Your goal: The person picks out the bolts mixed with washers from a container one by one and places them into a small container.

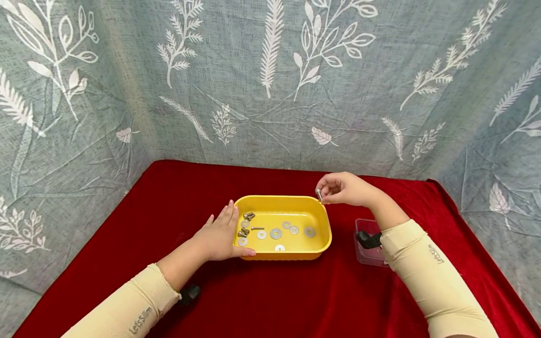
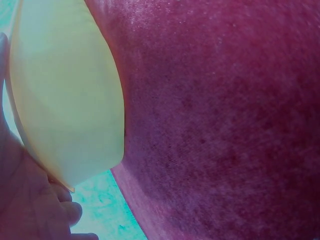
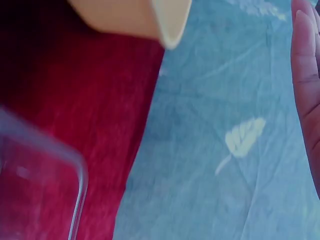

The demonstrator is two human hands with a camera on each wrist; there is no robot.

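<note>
A yellow plastic tub [image 1: 283,257] sits on the red cloth, holding flat washers [image 1: 275,233] and several short metal bolts [image 1: 244,232]. One thin screw [image 1: 257,228] lies among them. My left hand [image 1: 217,237] rests against the tub's left end, fingers straight along the side and thumb over the front rim. In the left wrist view, this hand [image 2: 35,200] lies beside the tub's pale-looking wall [image 2: 70,100]. At the back right corner, my right hand [image 1: 348,188] pinches a metal bolt [image 1: 319,194] just above the rim. Only part of that hand [image 3: 307,85] shows in the right wrist view.
A clear plastic box [image 1: 364,256] stands right of the tub, partly hidden beneath my right forearm. Red cloth [image 1: 296,300] covers the table, and a grey-blue leaf-patterned curtain [image 1: 236,94] hangs behind and at both sides.
</note>
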